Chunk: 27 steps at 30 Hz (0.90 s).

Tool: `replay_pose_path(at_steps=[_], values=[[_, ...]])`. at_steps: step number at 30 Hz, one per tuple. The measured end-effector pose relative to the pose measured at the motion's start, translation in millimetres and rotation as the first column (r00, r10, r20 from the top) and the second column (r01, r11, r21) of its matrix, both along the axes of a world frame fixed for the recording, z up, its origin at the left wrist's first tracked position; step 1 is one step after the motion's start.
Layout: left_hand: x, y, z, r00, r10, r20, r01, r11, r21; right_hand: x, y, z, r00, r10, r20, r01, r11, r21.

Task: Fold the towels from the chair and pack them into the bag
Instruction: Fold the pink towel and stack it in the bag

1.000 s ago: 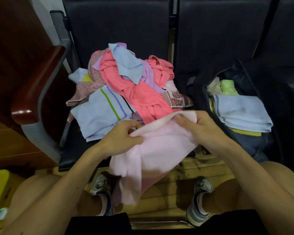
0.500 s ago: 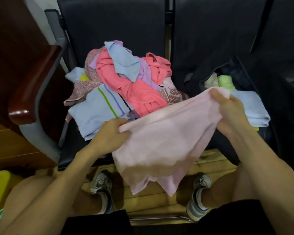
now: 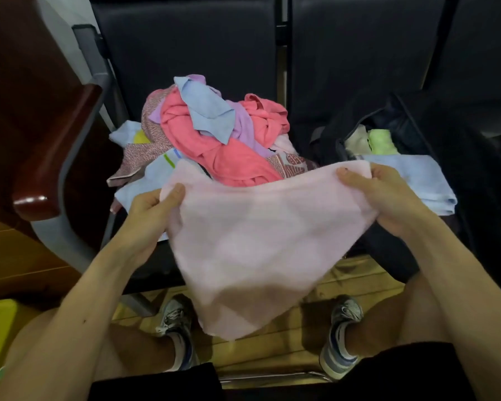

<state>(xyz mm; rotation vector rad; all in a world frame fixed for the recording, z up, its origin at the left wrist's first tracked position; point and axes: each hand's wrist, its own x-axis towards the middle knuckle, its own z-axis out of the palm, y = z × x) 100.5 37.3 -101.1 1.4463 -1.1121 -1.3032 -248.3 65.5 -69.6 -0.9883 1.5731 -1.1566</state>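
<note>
While it hangs in the air just in front of the front edge of the chair seat (image 3: 151,266), the pale pink towel (image 3: 261,241) is held spread out by its upper edge. Its upper left corner is pinched by the left grip (image 3: 152,211), with the thumb laid on the near face and the fingers curled behind the cloth. The upper right corner is clasped in the same way by the right grip (image 3: 388,198). The upper edge sags a little between them, and the lower part tapers to a point above the wooden floor (image 3: 272,357), between the two shoes (image 3: 175,316). Behind the towel, a loose pile of unfolded towels (image 3: 229,140) is heaped on the seat from its back edge towards its front edge. On the neighbouring seat to the right, a dark bag (image 3: 475,183) is set open. A folded light blue towel (image 3: 422,180) is laid on top inside it, with a green towel (image 3: 382,141) and a cream towel (image 3: 356,141) tucked behind.
</note>
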Motion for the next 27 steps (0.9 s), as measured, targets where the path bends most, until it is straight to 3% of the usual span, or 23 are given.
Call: replay_pose_path(at_steps=[3, 8, 13, 15, 18, 23, 27], values=[[2.4, -5.3, -0.4, 0.978, 0.135, -0.157, -0.127, 0.990, 0.058, 5.1, -0.5, 1.1, 0.998, 0.030, 0.056, -0.028, 0.999, -0.019], [-1.1, -0.3, -7.3, 0.996, -0.035, -0.078, 0.045, 0.990, 0.130, 7.0, -1.3, -4.7, 1.000, 0.009, 0.008, -0.008, 1.000, -0.021], [-7.6, -1.4, -7.2, 0.978, 0.043, -0.205, -0.001, 0.980, 0.200, 12.2, 1.5, -9.7, 0.997, 0.074, -0.006, -0.074, 0.997, -0.003], [-11.8, 3.0, -5.6, 0.983, -0.040, -0.178, 0.079, 0.974, 0.214, 16.6, 2.9, -11.6, 0.993, 0.114, 0.004, -0.114, 0.993, -0.001], [-16.2, 6.9, -7.5, 0.993, -0.114, -0.022, 0.116, 0.982, 0.152, 19.0, 2.4, -11.9, 0.992, 0.124, -0.014, -0.124, 0.992, -0.015], [4.1, -6.6, -6.4, 0.970, 0.242, 0.010, -0.239, 0.965, -0.105, 10.4, -1.9, -12.5, 0.988, 0.094, -0.122, -0.092, 0.996, 0.018], [1.4, -8.0, -6.7, 0.956, 0.294, 0.002, -0.293, 0.954, -0.063, 13.0, -1.7, -15.5, 0.975, 0.148, -0.163, -0.142, 0.989, 0.048]])
